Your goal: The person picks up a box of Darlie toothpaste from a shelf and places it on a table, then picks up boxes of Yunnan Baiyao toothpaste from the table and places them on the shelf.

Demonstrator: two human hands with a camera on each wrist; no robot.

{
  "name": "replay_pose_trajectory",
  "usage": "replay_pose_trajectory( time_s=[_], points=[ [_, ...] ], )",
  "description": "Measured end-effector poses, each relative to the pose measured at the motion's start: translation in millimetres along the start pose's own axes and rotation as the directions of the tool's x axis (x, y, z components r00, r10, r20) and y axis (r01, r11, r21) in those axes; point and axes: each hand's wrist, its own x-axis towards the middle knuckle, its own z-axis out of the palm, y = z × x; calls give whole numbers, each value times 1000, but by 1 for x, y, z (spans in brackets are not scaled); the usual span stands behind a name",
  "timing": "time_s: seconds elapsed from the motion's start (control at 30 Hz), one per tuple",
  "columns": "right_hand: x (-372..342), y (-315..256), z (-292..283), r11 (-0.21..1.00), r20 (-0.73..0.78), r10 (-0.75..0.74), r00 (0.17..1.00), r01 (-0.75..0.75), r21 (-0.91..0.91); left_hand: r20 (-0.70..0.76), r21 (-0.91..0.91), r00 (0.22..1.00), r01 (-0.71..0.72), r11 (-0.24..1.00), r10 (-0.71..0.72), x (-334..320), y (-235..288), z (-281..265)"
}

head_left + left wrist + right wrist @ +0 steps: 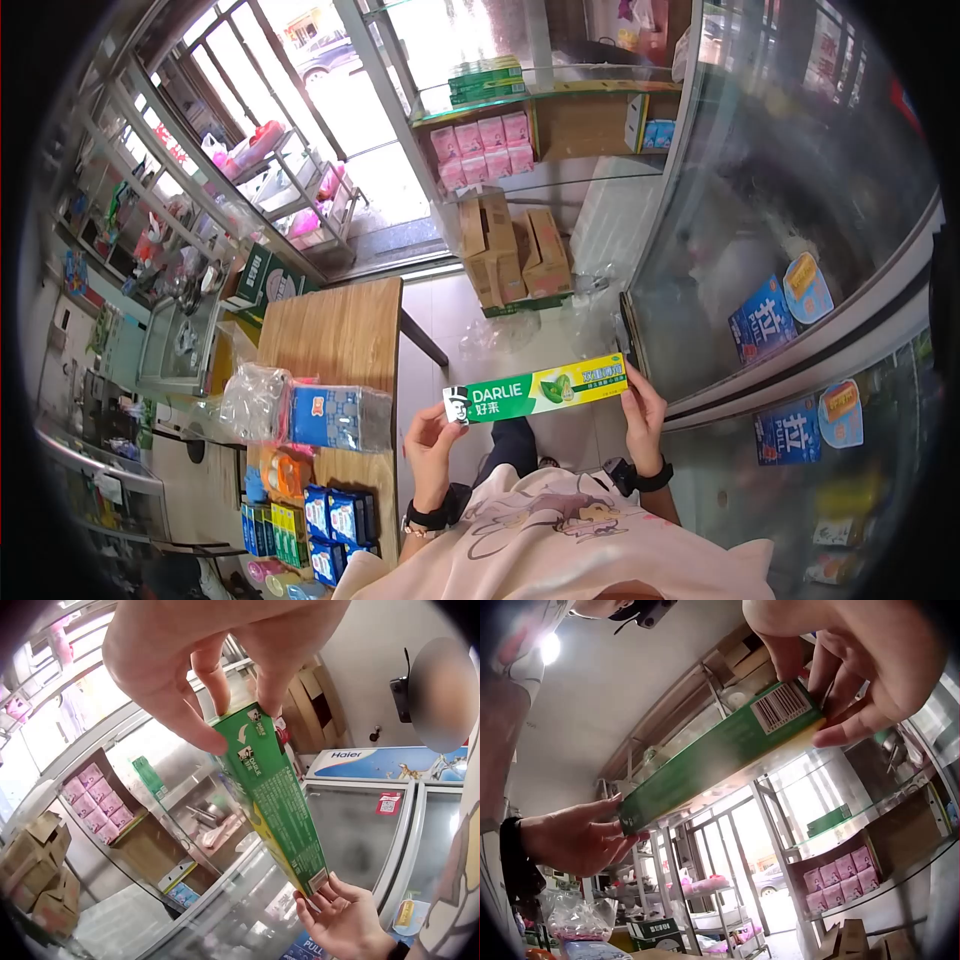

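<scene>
A long green and yellow Darlie toothpaste box [535, 389] is held level in front of the body, its printed front turned up in the head view. My left hand [432, 452] pinches the end with the top-hat logo. At the yellow end, my right hand [643, 420] grips the box between thumb and fingers. The left wrist view shows the green side of the toothpaste box [281, 806] with small print, and the right hand [341, 919] at its far end. In the right wrist view a barcode [781, 707] lies close to the right fingers.
To the left stands a wooden table [330, 325] with a blue plastic-wrapped pack [335, 417] and several small packs. Open cardboard boxes [490, 245] sit on the floor ahead. Behind them a glass shelf [560, 90] holds pink packs [485, 150]. A glass-topped freezer [740, 250] flanks the right.
</scene>
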Motion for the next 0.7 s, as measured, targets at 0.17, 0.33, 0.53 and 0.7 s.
replay_pose_trajectory(
  time_s=[0.17, 0.33, 0.53, 0.7],
  points=[
    [34, 16, -4, 998, -113, -39, 993, 33, -56, 48, 4, 999, 16, 1000, -16, 56, -7, 27],
    [86, 31, 3, 997, -133, -63, 989, 57, -50, 113, 23, 993, -17, 1000, 15, 117, -10, 36],
    [161, 24, 21, 995, -35, -57, 998, 54, -85, 101, -15, 993, -62, 998, 63, 178, -2, 41],
    [214, 38, 52, 989, 21, -58, 998, 61, -136, 68, -33, 995, -69, 997, 71, 233, -3, 30]
  ],
)
